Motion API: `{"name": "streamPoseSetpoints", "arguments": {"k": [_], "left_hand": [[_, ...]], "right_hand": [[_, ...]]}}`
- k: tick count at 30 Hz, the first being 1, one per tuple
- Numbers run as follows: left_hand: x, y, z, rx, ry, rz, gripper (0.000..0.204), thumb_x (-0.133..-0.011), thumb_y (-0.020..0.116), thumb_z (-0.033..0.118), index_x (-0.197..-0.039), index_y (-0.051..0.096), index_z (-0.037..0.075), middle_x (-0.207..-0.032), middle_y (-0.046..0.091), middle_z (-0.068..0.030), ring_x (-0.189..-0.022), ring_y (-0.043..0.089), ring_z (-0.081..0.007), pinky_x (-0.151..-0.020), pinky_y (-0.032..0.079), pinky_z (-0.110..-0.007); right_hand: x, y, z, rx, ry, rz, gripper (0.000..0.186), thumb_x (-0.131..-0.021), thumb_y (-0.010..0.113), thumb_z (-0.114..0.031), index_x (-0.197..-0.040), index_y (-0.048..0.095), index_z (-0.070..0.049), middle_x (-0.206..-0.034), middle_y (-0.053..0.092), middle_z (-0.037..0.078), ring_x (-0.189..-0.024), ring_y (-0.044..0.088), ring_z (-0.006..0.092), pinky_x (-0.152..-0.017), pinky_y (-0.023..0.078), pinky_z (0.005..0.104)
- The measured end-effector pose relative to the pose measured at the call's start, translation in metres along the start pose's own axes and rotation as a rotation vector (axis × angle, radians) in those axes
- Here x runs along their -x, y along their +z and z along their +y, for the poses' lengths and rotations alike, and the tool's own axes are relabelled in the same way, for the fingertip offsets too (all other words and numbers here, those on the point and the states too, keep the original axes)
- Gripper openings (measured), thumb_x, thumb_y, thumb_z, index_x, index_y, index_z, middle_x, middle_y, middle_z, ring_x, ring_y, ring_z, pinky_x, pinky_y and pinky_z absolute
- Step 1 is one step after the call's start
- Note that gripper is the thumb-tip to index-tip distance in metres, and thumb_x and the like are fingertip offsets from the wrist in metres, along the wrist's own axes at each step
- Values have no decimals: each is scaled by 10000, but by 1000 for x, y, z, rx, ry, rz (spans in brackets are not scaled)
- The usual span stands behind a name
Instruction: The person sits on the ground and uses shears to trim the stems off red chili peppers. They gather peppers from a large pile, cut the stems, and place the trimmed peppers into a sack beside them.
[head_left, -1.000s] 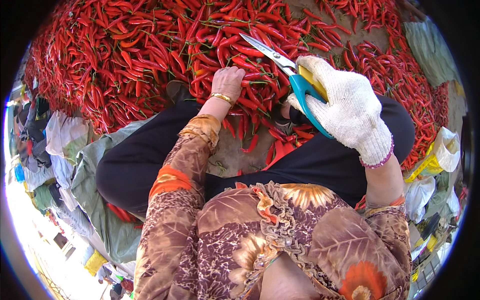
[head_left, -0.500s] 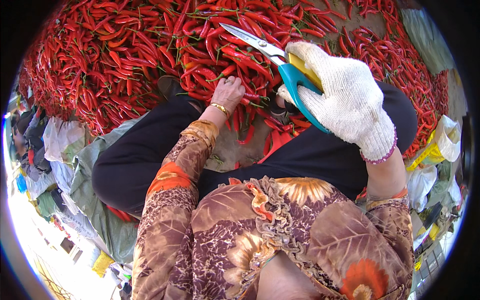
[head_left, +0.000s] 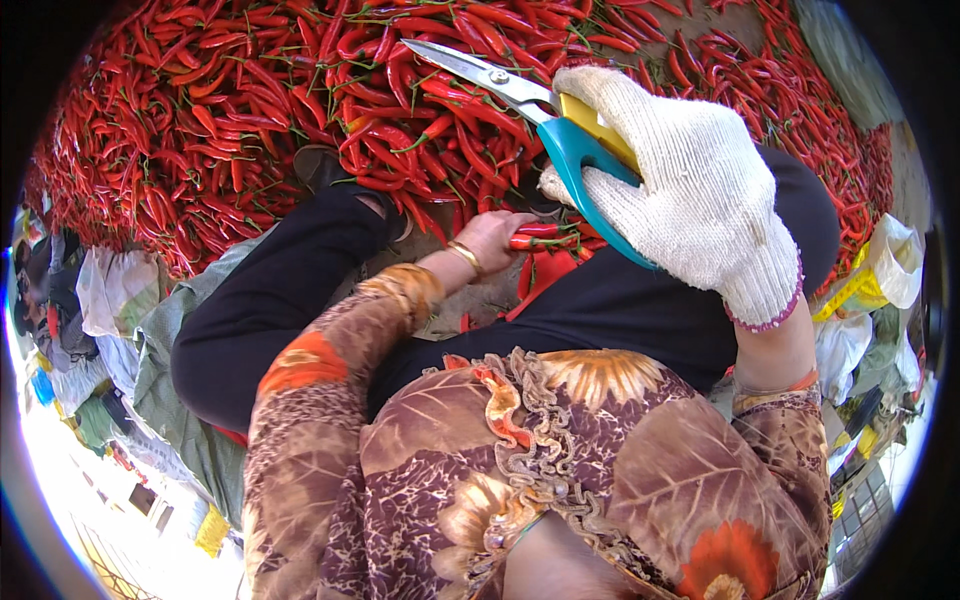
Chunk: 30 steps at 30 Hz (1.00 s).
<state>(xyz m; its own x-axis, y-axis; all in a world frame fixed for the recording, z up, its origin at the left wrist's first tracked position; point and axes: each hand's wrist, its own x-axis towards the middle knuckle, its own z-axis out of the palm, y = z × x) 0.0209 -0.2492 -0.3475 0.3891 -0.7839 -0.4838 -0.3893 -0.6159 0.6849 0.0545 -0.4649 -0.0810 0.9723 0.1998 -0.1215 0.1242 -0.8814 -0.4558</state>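
Observation:
My left hand (head_left: 489, 242), bare with a gold-coloured bracelet, is low in front of the pile, fingers closed on a couple of red chillies (head_left: 535, 231) with green stems. My right hand (head_left: 685, 185), in a white knitted glove with a purple cuff, grips scissors (head_left: 575, 160) with teal and yellow handles. Their steel blades point up-left over the big heap of red chillies (head_left: 230, 130), above and right of my left hand, their tips slightly apart.
My crossed legs in dark trousers (head_left: 250, 310) frame a patch of ground before me. Crumpled green-grey sacking (head_left: 180, 390) and mixed bags lie left. A white and yellow bag (head_left: 890, 260) stands right, below a grey-green sheet (head_left: 850, 65) at the top right.
My left hand has moved down and right out of the heap, with chillies now in its fingers. The scissors in my right hand have shifted left and slightly up.

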Motion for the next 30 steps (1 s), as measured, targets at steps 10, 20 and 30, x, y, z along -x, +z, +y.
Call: {"name": "streamPoseSetpoints", "arguments": {"k": [10, 20, 30], "left_hand": [[-19, 55, 1, 114, -314, -82, 708, -724, 727, 169, -1395, 519, 254, -1336, 487, -193, -1180, 571, -358, -960, 503, -442], [-29, 53, -8, 540, -262, 328, 429, -722, 773, 275, -1132, 662, 218, -1146, 548, -168, -1078, 577, -391, -913, 479, -456], [12, -49, 16, -330, 82, 241, 247, -788, 672, 196, -1033, 684, 220, -966, 571, -84, -936, 643, -287, -784, 524, -448]], "right_hand": [[-2, 0, -6, -56, 13, -16, 494, -812, 786, -282, -1232, 609, -92, -938, 702, 183, -894, 701, 354, -745, 561, 365], [-3, -1, -5, -6, 26, 11, 505, -813, 786, -293, -1241, 609, -92, -944, 701, 185, -880, 704, 354, -745, 559, 363], [2, -6, -5, -47, 11, 33, 513, -814, 787, -296, -1244, 603, -85, -945, 702, 192, -883, 706, 349, -738, 562, 366]]}}
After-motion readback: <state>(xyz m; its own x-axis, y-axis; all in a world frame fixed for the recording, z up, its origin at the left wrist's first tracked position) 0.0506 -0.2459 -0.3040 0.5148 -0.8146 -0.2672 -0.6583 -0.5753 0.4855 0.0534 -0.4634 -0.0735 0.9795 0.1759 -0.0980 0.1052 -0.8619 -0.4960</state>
